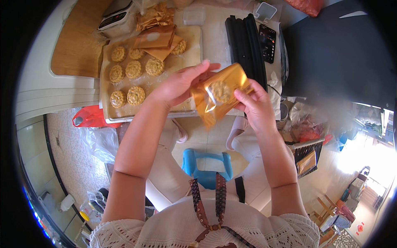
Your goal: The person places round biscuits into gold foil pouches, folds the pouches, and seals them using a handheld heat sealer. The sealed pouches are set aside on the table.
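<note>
A mooncake [220,91] shows through the clear window of a gold plastic pouch [238,74]. My right hand [252,100] pinches the pouch at its right side, thumb on top. Beside the pouch's left edge is my left hand [189,82], its fingers extended and partly hidden; whether they touch the pouch I cannot tell. To the left, several more mooncakes [135,95] lie on a paper-lined tray [173,107]. A stack of flat gold pouches [156,38] rests over the tray's upper part, partly covering some mooncakes.
A long black bag sealer [245,46] and a phone [267,43] lie behind my hands. At the back left are a kitchen scale [113,20], crumpled gold pouches [156,15] and a wooden board [76,43]. A clear plastic box [194,16] stands behind the tray. Below is a blue stool [206,179].
</note>
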The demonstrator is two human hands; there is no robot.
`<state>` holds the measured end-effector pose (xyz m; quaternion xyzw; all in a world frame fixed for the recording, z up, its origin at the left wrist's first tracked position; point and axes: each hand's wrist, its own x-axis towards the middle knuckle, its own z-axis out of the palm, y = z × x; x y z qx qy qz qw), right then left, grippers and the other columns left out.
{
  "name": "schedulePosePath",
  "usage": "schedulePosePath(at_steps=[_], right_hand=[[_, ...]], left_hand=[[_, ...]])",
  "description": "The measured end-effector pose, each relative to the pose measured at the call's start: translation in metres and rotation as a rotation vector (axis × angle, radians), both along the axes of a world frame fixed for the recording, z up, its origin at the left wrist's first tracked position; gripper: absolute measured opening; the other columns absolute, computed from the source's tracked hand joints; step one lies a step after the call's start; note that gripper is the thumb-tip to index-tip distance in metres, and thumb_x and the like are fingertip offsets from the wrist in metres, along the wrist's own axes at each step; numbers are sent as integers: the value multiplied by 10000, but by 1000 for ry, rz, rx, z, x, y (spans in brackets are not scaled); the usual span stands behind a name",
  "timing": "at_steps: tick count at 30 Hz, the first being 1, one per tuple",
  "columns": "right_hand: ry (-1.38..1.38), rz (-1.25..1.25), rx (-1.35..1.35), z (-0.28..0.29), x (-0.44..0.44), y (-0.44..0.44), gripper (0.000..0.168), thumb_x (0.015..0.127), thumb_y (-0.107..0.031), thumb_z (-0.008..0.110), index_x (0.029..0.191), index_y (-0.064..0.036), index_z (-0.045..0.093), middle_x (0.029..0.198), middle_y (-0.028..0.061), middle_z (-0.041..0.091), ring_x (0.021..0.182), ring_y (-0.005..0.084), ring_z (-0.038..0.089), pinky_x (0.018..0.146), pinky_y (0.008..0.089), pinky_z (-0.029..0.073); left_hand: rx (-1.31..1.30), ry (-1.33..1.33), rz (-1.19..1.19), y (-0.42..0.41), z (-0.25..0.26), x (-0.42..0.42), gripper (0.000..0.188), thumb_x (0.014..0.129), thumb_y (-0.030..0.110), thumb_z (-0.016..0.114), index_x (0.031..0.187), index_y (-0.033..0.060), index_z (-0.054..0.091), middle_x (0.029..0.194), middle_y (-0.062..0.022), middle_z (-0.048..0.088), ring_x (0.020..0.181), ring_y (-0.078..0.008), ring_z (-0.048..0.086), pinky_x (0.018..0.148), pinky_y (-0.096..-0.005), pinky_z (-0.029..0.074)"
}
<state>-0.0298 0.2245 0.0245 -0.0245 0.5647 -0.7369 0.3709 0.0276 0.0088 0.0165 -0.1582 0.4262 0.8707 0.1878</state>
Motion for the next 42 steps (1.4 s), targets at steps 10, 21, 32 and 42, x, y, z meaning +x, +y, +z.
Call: schedulePosePath(at_steps=[10,21,32,42], right_hand=[[197,-312,-78,1,-1,-7,406,880,-93,634,1250,-45,474,1084,44,606,975,122,602,840,302,509],[120,-280,-144,-8,1,-7,217,915,-129,595,1101,-18,598,1023,46,631,955,129,607,865,340,506],[23,-245,-160,-5,-13,5,246,923,-141,563,1131,-11,572,1052,74,634,975,170,619,874,379,507],[163,-247,-29,14,-12,0,319,917,-269,582,1104,-13,541,1005,72,626,931,143,620,836,342,517]], left_hand=[[-230,36,410,24,-7,0,182,904,156,596,1041,37,594,908,-28,655,826,-115,636,744,-251,516],[193,-9,372,51,7,-1,432,956,378,486,1250,61,476,1215,-84,569,1116,-200,559,979,-381,431],[146,10,461,41,-13,-5,244,916,213,597,1084,39,569,1038,-41,632,925,-124,621,812,-267,500],[149,10,424,40,-21,-6,242,957,126,498,1162,2,538,1073,-80,627,962,-149,624,856,-287,515]])
